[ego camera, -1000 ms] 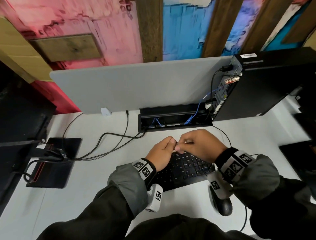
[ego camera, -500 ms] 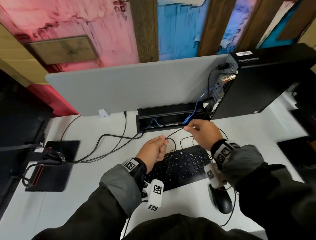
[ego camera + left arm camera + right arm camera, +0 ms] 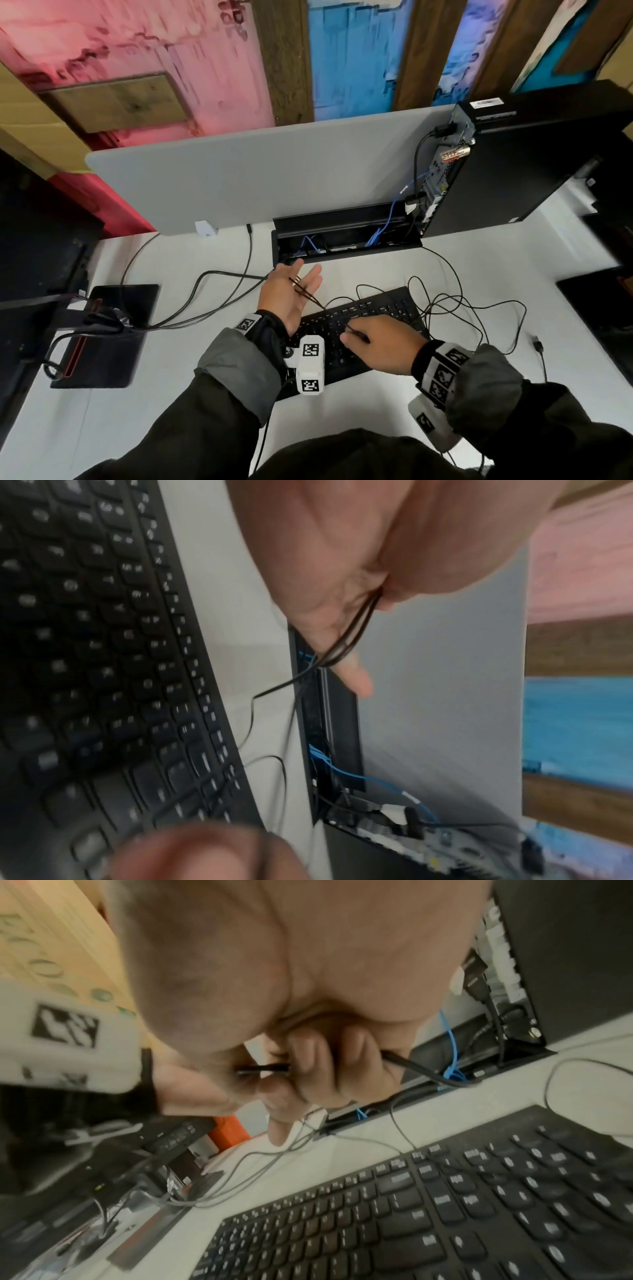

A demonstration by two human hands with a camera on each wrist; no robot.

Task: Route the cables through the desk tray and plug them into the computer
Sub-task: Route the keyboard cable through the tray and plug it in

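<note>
Over the keyboard (image 3: 363, 329), right hand (image 3: 383, 342) has pulled back from the far tray (image 3: 342, 219), fingers curled round the cable (image 3: 305, 291); left hand (image 3: 291, 298) now spread flat, cable draped across its palm. Computer label (image 3: 486, 102) unreadable.

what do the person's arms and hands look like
Bare left hand and right hand. Dark jacket sleeves with grey cuffs. Each wrist wears a black band with black-and-white square tags; a white block, also tagged, sits by it.

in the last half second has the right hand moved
Yes. The right hand has drawn back from the desk tray toward the near side and is now over the keyboard.
</note>
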